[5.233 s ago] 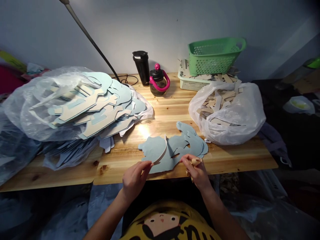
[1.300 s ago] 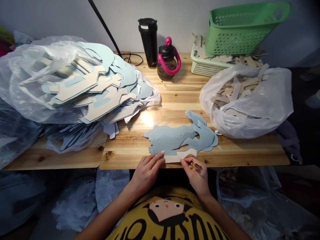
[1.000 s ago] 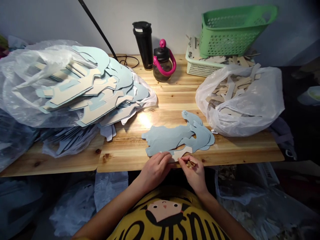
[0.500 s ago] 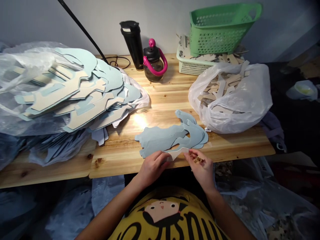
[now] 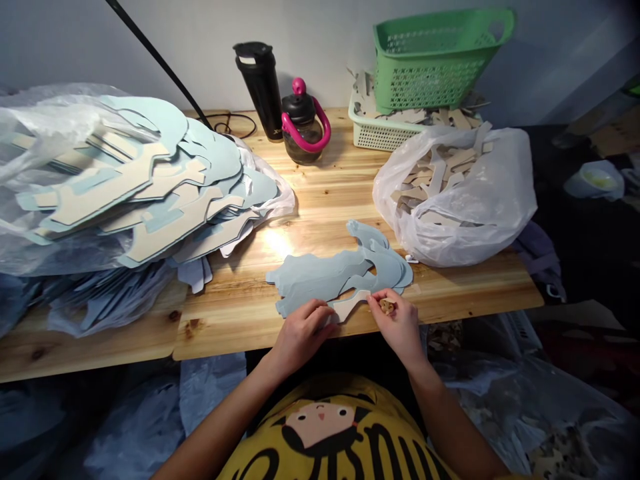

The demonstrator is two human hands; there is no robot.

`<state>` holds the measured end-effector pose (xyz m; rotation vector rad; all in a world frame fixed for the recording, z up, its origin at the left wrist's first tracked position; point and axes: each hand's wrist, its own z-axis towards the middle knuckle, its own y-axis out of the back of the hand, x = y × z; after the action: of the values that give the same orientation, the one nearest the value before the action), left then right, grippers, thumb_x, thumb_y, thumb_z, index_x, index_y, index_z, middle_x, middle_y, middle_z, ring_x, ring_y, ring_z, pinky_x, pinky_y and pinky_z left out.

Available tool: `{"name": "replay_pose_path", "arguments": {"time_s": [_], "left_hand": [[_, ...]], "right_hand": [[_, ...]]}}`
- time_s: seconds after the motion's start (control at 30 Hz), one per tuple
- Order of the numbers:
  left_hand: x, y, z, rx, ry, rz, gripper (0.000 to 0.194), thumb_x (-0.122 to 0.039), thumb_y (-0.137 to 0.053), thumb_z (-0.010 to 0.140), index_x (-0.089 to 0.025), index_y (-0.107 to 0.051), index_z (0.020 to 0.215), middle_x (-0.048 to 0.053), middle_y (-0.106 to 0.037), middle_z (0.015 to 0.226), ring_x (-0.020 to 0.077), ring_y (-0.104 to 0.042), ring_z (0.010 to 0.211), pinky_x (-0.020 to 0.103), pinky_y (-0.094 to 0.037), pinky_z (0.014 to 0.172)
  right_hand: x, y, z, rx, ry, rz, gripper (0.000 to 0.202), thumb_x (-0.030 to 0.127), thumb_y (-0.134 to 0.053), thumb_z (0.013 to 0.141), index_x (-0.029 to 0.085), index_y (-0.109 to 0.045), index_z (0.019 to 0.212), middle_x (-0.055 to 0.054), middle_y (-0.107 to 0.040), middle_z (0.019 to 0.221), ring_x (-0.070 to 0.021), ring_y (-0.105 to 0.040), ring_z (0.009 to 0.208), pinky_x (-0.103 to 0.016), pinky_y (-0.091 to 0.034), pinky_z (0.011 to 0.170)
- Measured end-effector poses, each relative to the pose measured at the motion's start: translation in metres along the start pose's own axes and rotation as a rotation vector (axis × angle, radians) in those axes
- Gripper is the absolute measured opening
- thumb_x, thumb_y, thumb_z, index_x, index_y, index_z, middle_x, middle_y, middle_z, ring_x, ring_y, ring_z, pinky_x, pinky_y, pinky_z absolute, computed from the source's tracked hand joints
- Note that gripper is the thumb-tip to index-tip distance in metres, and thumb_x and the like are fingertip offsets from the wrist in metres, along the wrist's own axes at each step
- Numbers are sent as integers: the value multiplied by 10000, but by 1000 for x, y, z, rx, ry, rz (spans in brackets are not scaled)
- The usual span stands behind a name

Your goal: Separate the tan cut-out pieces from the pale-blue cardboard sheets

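A pale, thin cut-out strip (image 5: 352, 305) stretches between both hands at the table's front edge. My left hand (image 5: 305, 328) pinches its left end with the fingers closed. My right hand (image 5: 400, 325) grips the right end between thumb and fingertips. Small tan scraps (image 5: 387, 306) sit inside the curled fingers of that same hand. Just beyond the strip, several overlapping blue-grey cut-out pieces (image 5: 320, 277) lie flat on the wooden table (image 5: 225, 320).
On the left, a plastic bag (image 5: 55, 123) spills stacked blue and cream cut-outs. A white bag (image 5: 505, 193) of tan pieces stands right. Behind are a black tumbler (image 5: 263, 93), a pink-handled bottle (image 5: 303, 130), a green basket (image 5: 435, 67) and a pale tray (image 5: 380, 137).
The strip has turned so more of its face shows, while both hands keep their hold. The whole view has shifted slightly.
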<state>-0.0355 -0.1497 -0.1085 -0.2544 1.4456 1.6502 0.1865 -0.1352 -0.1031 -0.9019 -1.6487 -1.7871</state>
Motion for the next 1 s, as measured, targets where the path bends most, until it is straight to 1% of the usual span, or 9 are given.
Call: {"name": "replay_pose_path", "arguments": {"time_s": [0.1,0.27,0.37,0.5,0.6,0.73,0.83,0.9,1.0], "left_hand": [[0,0,-1,4,8,5,86,-208,-584,908,-162,-628,964,59,-603,961,115,-588,823,206,-484,704],[1,-2,-2,-1,-18,31,102,-213,-576,917,-182,-672,932,48,-588,932,91,-559,747,204,-456,678],[-2,-3,0,-18,-52,74,89,-227,-593,909,-169,-658,925,51,-589,954,93,-548,745,215,-446,677],[-7,-4,2,-7,-120,205,106,-197,-536,931,-142,-606,874,68,-602,1012,123,-564,784,247,-464,691],[-13,-7,6,22,-129,299,109,-149,-483,934,-134,-561,859,90,-602,1062,155,-581,828,279,-493,716],[-20,-17,21,39,-76,205,100,-180,-484,937,-141,-537,1013,93,-596,1047,161,-605,857,262,-515,716],[-24,-28,34,4,-61,176,137,-196,-489,943,-148,-525,1066,86,-606,1035,167,-620,885,256,-519,724],[-26,-33,39,-6,-51,156,111,-207,-475,957,-152,-538,1030,77,-613,1004,159,-623,871,250,-514,727],[-25,-39,41,-30,-10,112,117,-244,-485,965,-159,-563,971,59,-620,938,132,-607,778,231,-488,678]], "right_hand": [[-2,-1,0,-1,10,-26,334,448,-569,878,145,-640,757,-18,-575,587,-84,-480,498,-197,-325,504],[-4,-4,2,-16,38,-76,297,419,-569,886,154,-644,773,-17,-591,618,-89,-476,506,-208,-322,528],[-5,-5,3,-19,44,-101,275,405,-571,887,161,-645,786,-13,-597,630,-91,-483,518,-211,-321,543],[-3,-4,3,-14,32,-87,287,414,-575,879,155,-645,777,-2,-557,573,-83,-445,482,-214,-300,524],[-3,0,4,48,-15,37,316,438,-576,877,142,-656,799,-16,-592,621,-83,-492,524,-196,-336,530],[-5,6,8,170,-77,253,360,466,-590,858,116,-674,850,-61,-656,762,-114,-580,649,-189,-432,593],[-7,11,11,231,-72,289,340,444,-595,856,118,-687,883,-64,-669,817,-127,-606,714,-197,-462,648],[-5,14,11,245,-59,288,327,433,-582,867,124,-689,881,-58,-668,818,-126,-602,725,-199,-457,652],[0,18,10,278,-3,271,326,425,-549,896,130,-678,847,-46,-651,777,-120,-579,715,-195,-433,638]]}}
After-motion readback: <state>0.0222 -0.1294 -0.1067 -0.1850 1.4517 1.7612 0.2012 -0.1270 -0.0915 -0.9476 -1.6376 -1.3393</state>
